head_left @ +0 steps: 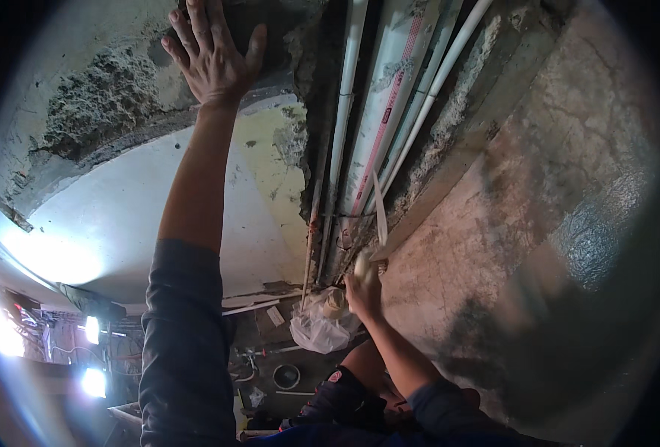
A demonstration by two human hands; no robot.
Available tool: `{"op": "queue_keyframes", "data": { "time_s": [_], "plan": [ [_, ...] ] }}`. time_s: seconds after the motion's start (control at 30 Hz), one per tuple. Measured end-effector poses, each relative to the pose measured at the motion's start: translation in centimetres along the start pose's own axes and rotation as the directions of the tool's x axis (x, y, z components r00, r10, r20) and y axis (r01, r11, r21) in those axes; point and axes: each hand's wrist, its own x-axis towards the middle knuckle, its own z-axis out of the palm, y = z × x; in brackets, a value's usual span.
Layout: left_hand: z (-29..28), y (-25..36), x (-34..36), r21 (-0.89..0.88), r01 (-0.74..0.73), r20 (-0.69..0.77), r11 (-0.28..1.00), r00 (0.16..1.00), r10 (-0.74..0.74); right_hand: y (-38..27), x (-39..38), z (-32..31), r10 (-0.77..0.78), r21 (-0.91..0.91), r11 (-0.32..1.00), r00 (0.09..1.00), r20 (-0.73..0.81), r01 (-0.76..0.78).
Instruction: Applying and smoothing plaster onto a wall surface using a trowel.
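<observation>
The right hand (365, 295) has its fingers closed around a pale cylindrical object (362, 262), perhaps a roll though blur hides its exact kind, just below a narrow white strip (381, 216), while the left hand (220, 65) lies with fingers spread apart on the rough plaster wall (99, 100). Between them, a wide white plastic pipe (386, 100) with a red stripe runs among thinner pipes (348, 82); lower down are a translucent plastic bag (316, 335) and a round black bucket (287, 377).
</observation>
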Motion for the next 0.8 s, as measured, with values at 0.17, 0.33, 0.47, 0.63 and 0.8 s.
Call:
{"op": "queue_keyframes", "data": {
  "time_s": [0.17,0.33,0.47,0.63,0.8],
  "plan": [
    [0.7,1.5,0.4,-0.015,0.042,-0.004,0.999,0.999,-0.042,-1.0,0.6,-7.5,0.396,0.628,0.664,0.903,0.164,-0.406],
    [0.5,2.0,0.0,0.031,0.069,0.03,0.997,0.997,-0.07,-5.8,5.2,-13.7,0.271,0.494,0.837,0.963,-0.003,-0.234],
    [-0.4,0.4,-0.4,0.081,0.036,0.034,0.996,0.999,-0.039,-9.9,7.7,-16.7,0.058,0.357,0.931,0.94,-0.337,0.07],
    [0.3,1.8,0.3,0.066,0.047,0.047,0.997,0.998,-0.05,-0.4,15.9,-15.9,-0.026,0.197,0.958,0.748,-0.663,0.207],
    [0.5,1.5,-0.1,0.091,0.054,0.096,0.994,0.993,-0.063,6.7,17.3,-13.1,0.035,-0.372,0.897,0.876,-0.48,-0.24]
  ]
}}
